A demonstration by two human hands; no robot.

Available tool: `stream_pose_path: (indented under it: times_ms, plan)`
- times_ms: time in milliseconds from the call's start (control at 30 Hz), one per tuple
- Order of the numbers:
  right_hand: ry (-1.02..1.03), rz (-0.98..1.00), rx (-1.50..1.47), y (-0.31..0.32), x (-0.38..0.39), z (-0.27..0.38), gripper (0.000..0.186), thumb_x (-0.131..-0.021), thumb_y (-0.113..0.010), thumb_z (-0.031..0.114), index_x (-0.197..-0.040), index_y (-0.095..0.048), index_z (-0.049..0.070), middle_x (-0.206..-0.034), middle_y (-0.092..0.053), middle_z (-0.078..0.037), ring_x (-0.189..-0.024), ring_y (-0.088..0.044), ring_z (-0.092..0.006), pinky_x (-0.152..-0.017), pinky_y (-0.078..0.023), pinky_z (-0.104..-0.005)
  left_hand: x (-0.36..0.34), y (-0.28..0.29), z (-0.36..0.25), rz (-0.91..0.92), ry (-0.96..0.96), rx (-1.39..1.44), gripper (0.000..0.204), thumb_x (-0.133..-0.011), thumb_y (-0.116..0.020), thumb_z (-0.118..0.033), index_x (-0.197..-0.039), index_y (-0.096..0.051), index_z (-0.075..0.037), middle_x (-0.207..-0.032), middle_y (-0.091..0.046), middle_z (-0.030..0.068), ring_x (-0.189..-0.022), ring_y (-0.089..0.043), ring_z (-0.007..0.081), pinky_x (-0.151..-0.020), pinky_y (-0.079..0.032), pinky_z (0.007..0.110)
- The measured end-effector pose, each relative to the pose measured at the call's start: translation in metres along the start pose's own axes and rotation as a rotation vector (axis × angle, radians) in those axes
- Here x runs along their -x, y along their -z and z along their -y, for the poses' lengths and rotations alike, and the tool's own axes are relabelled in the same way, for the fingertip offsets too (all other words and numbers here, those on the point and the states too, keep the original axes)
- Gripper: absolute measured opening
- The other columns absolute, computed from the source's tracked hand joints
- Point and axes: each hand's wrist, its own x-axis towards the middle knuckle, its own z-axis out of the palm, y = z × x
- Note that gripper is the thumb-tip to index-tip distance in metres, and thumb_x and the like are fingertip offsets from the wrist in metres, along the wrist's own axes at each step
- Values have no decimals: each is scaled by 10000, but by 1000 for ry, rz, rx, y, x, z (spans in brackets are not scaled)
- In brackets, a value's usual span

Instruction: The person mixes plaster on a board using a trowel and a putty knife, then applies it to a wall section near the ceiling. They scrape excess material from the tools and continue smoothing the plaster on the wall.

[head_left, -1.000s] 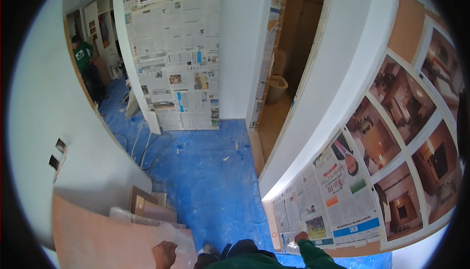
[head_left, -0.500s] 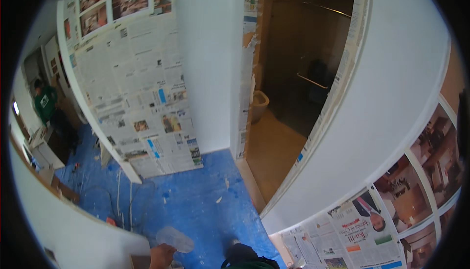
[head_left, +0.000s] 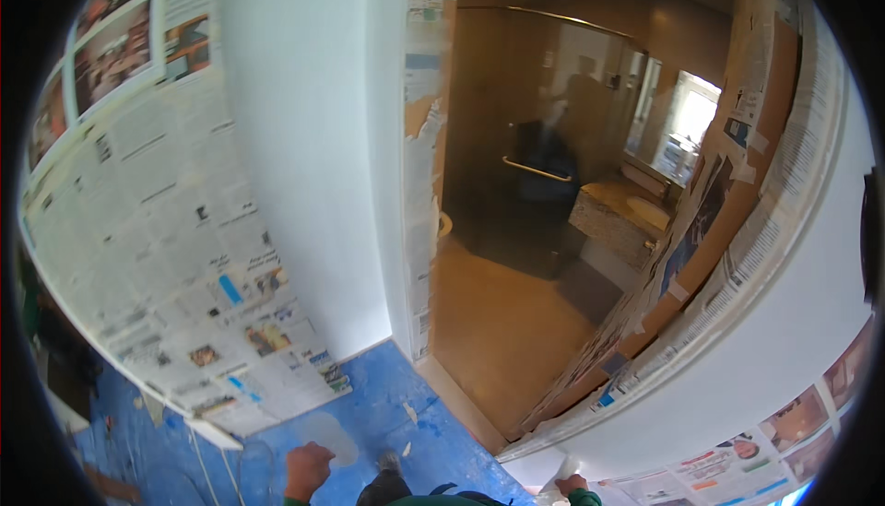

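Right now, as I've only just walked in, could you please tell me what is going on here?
A person's left hand holds a thin, rounded translucent sheet over the blue floor covering. The right hand seems to have a pale object in its grip, too small to identify. Ahead, an open doorway shows a brown floor and a stone-patterned counter; to the left stands a newspaper-covered panel.
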Motion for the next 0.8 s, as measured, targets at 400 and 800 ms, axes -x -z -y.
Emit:
stream_pose_path:
  times_ms: [400,800]
  plan:
    - [-614,201,-782,-106,101,77,529,-740,-780,335,-1098,-661,-35,-996,-691,-175,-779,-705,-290,-545,-624,-450,-285,-68,42,240,-415,275,123,-748,-667,-119,-683,-571,-75,-679,-544,117,-608,-574,358,-533,-438,466]
    - [-880,179,-982,-166,21,116,552,-735,-763,442,-1057,-686,0,-880,-711,-168,-686,-710,-281,-571,-604,-414,-499,-188,-116,261,-698,577,64,-745,-659,-42,-792,-632,-77,-718,-574,121,-632,-580,352,-557,-460,431]
